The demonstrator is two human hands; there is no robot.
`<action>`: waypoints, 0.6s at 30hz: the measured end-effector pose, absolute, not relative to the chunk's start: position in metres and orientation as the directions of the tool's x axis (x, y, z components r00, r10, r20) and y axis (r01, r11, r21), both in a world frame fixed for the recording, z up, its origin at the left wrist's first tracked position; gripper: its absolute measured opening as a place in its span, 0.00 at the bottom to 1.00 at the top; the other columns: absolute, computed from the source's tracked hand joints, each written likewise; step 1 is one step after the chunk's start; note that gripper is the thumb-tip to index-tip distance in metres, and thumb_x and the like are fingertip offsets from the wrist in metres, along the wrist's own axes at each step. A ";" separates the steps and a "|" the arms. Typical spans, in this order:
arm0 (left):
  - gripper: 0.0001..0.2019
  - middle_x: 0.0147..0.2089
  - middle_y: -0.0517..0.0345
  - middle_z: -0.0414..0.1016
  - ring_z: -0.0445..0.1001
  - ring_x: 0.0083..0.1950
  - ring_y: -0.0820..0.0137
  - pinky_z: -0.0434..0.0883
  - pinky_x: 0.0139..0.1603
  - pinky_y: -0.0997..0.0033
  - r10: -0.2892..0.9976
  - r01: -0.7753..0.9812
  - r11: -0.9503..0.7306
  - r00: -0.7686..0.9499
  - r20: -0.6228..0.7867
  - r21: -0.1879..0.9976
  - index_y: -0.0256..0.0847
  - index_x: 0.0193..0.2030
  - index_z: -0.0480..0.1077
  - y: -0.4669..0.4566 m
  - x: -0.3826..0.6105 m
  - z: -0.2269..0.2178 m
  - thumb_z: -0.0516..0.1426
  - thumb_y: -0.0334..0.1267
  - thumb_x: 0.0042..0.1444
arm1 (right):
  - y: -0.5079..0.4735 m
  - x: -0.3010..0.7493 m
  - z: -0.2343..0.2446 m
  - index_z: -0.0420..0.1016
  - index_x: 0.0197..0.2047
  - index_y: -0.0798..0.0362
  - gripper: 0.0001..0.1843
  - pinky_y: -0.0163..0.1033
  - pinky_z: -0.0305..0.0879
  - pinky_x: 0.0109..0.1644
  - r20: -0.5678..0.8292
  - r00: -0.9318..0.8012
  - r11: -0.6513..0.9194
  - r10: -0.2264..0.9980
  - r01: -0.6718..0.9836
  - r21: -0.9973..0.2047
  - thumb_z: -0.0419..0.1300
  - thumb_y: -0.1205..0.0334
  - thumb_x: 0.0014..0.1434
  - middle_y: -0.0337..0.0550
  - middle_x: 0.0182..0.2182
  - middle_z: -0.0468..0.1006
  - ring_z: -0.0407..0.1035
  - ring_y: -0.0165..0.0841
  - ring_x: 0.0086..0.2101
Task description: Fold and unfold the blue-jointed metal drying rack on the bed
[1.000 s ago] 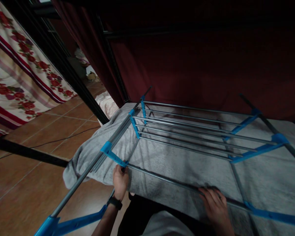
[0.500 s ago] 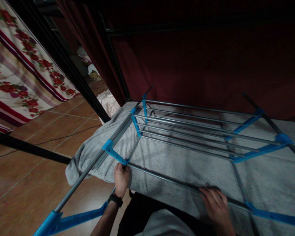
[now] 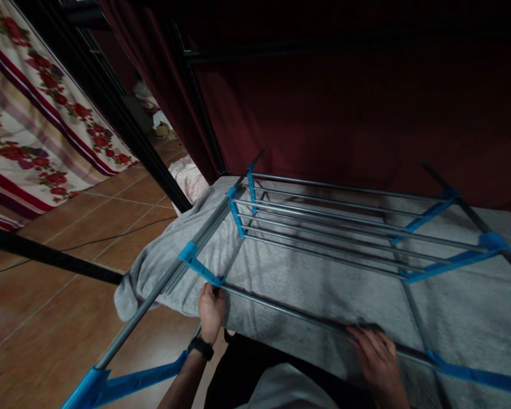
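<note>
The left hand (image 3: 212, 311), with a black band (image 3: 202, 347) on its wrist, was clamped on the rack of grey metal tubes and blue plastic brackets (image 3: 281, 307), by the lower end of one bracket. The right hand (image 3: 375, 353) was curled over the same near tube, farther right, its thumb hidden. The rack stretched above a soft grey fleece blanket (image 3: 315, 289), before a dark red cloth curtain (image 3: 323, 125).
</note>
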State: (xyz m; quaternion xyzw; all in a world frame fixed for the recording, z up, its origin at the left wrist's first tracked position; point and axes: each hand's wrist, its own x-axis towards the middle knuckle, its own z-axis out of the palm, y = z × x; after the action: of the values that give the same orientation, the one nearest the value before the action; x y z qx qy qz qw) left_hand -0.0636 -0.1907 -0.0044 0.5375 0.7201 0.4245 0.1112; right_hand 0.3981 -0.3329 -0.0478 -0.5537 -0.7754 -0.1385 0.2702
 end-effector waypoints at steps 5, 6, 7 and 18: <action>0.10 0.38 0.47 0.78 0.77 0.45 0.53 0.76 0.52 0.49 0.879 0.665 0.075 -0.397 0.266 0.743 0.42 0.40 0.73 -0.192 -0.063 0.000 0.55 0.42 0.53 | -0.332 0.404 -0.044 0.83 0.51 0.44 0.17 0.47 0.62 0.57 0.539 -0.293 0.393 0.789 0.917 -0.077 0.54 0.65 0.70 0.39 0.45 0.87 0.78 0.37 0.45; 0.10 0.38 0.48 0.78 0.78 0.45 0.53 0.76 0.52 0.49 0.879 0.661 0.076 -0.397 0.262 0.747 0.42 0.39 0.73 -0.192 -0.063 0.000 0.56 0.42 0.53 | -0.332 0.404 -0.043 0.84 0.50 0.43 0.17 0.47 0.62 0.58 0.537 -0.301 0.401 0.788 0.913 -0.077 0.53 0.65 0.70 0.39 0.46 0.87 0.79 0.37 0.45; 0.09 0.37 0.48 0.78 0.78 0.44 0.53 0.76 0.52 0.49 0.880 0.658 0.075 -0.398 0.261 0.750 0.42 0.38 0.73 -0.192 -0.063 0.000 0.56 0.42 0.53 | -0.332 0.404 -0.043 0.84 0.50 0.43 0.17 0.47 0.62 0.58 0.534 -0.306 0.406 0.788 0.910 -0.078 0.53 0.65 0.71 0.39 0.46 0.87 0.79 0.37 0.45; 0.15 0.47 0.40 0.81 0.79 0.51 0.49 0.75 0.56 0.46 0.897 0.680 0.006 -0.328 0.296 0.734 0.39 0.45 0.76 -0.188 -0.073 -0.010 0.55 0.40 0.53 | -0.331 0.400 -0.045 0.81 0.53 0.48 0.16 0.51 0.61 0.61 0.526 -0.284 0.380 0.802 0.922 -0.081 0.53 0.61 0.72 0.43 0.47 0.86 0.79 0.39 0.46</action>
State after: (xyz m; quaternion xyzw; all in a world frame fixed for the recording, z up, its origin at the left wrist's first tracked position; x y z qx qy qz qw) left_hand -0.0730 -0.1880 -0.0095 0.5653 0.6973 0.4214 0.1291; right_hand 0.3999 -0.3310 -0.0451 -0.5438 -0.7923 -0.1201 0.2493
